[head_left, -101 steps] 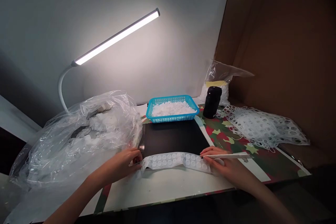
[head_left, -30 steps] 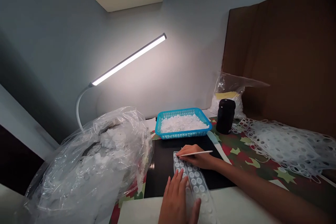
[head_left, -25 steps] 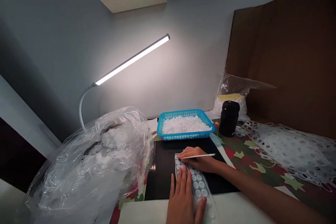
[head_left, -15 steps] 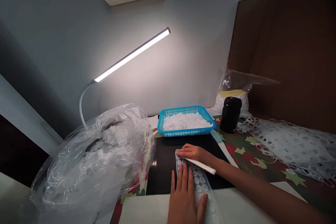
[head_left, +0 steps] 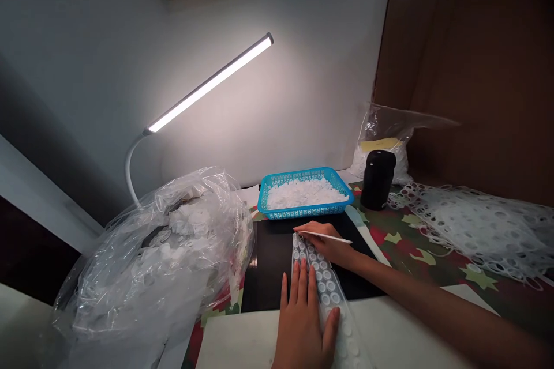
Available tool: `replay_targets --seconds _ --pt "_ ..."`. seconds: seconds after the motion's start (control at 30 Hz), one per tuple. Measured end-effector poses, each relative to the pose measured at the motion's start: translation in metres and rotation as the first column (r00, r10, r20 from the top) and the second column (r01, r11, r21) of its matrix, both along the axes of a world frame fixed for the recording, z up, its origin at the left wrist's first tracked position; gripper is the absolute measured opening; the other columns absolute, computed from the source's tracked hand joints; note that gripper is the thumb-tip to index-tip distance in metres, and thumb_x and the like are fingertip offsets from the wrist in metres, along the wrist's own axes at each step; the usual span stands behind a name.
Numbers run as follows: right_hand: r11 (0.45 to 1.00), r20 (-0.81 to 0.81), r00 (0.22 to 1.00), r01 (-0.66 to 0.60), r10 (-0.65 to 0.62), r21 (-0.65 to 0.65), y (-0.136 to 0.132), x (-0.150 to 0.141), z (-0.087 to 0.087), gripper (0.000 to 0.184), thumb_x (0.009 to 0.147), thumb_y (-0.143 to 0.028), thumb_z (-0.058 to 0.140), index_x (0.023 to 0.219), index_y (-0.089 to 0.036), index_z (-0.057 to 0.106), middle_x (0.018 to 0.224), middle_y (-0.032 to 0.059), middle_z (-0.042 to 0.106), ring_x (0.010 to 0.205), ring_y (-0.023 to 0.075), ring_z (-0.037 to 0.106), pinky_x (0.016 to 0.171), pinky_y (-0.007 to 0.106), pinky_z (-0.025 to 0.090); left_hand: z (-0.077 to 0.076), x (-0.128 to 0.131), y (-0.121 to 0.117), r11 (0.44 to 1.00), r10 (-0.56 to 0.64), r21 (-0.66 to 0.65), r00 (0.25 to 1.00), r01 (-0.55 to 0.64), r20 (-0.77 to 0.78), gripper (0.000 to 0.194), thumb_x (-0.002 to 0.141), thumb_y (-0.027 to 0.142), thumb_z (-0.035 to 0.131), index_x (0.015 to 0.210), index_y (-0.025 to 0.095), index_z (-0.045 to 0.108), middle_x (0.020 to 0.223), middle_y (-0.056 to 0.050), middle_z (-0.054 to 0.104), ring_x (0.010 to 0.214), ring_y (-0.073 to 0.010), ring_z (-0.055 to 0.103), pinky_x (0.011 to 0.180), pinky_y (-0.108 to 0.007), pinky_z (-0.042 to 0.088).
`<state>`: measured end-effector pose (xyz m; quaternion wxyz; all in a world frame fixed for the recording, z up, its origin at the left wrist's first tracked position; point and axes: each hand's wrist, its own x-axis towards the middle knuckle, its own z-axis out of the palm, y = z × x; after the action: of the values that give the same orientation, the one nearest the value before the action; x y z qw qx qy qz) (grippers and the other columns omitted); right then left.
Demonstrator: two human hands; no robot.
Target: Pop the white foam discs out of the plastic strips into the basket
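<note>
A translucent strip with rows of round white rings lies lengthwise over a black mat. My left hand rests flat on its near left part, fingers stretched out and thumb apart. At the far end of the strip, my right hand is closed on a thin white stick. The stick points out to the right over the back of the hand. My right fingertips touch or hover just over the strip's far corner; what lies beneath them is hidden.
A blue basket of small white pieces stands behind the mat. A big clear plastic bag fills the left side. At right are a black container, a bag of white pieces and perforated white sheets. A lamp shines above.
The white stick has turned in my right hand, from slanting down over the strip to lying nearly level. My left hand stays flat on the strip. The view has shifted slightly.
</note>
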<state>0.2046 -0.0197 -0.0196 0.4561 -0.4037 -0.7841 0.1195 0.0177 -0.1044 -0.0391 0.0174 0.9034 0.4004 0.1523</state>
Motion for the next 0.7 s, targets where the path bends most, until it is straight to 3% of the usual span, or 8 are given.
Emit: replay_targets --seconds 0.13,0.3,0.47,0.7 --pt "0.996 0.034 0.996 -0.079 0.080 -0.048 -0.001 0.001 0.003 0.031 0.098 -0.035 0.047 0.104 -0.018 0.072 0.098 0.0087 0.075 0.092 0.0200 0.070 0.079 0.032 0.057 0.009 0.000 -0.001 0.999 0.012 -0.041 1.000 -0.013 -0.013 0.064 0.097 0.053 0.029 0.147 0.013 0.030 0.153 -0.009 0.021 0.141 -0.0303 0.027 0.112 -0.053 0.031" --pt "0.984 0.088 0.980 -0.173 0.177 -0.051 0.000 0.003 -0.001 0.036 0.098 -0.039 0.045 0.105 -0.018 0.073 0.104 0.0095 0.074 0.099 0.0218 0.068 0.084 0.035 0.056 0.015 0.000 0.003 0.999 0.035 0.002 0.999 -0.035 0.009 0.066 0.095 0.056 0.032 0.144 0.012 0.038 0.151 -0.011 0.031 0.138 -0.0300 0.033 0.111 -0.049 0.036" --pt "0.966 0.175 0.950 -0.257 0.260 -0.043 -0.003 0.005 0.003 0.035 0.099 -0.037 0.043 0.116 -0.020 0.069 0.113 0.0069 0.071 0.105 0.0197 0.063 0.091 0.034 0.053 0.021 0.003 0.016 0.996 0.094 0.005 0.995 -0.094 0.016 0.069 0.095 0.058 0.033 0.138 0.006 0.045 0.146 -0.014 0.041 0.137 -0.0302 0.036 0.114 -0.051 0.029" --pt "0.979 0.163 0.966 -0.205 0.200 0.012 -0.004 0.001 0.003 0.037 0.100 -0.035 0.040 0.118 -0.016 0.067 0.104 0.0083 0.072 0.101 0.0210 0.062 0.087 0.035 0.054 0.033 0.000 0.022 0.994 0.091 -0.062 0.996 -0.092 -0.012 0.072 0.092 0.061 0.036 0.137 0.006 0.047 0.145 -0.015 0.042 0.134 -0.0329 0.039 0.111 -0.049 0.034"
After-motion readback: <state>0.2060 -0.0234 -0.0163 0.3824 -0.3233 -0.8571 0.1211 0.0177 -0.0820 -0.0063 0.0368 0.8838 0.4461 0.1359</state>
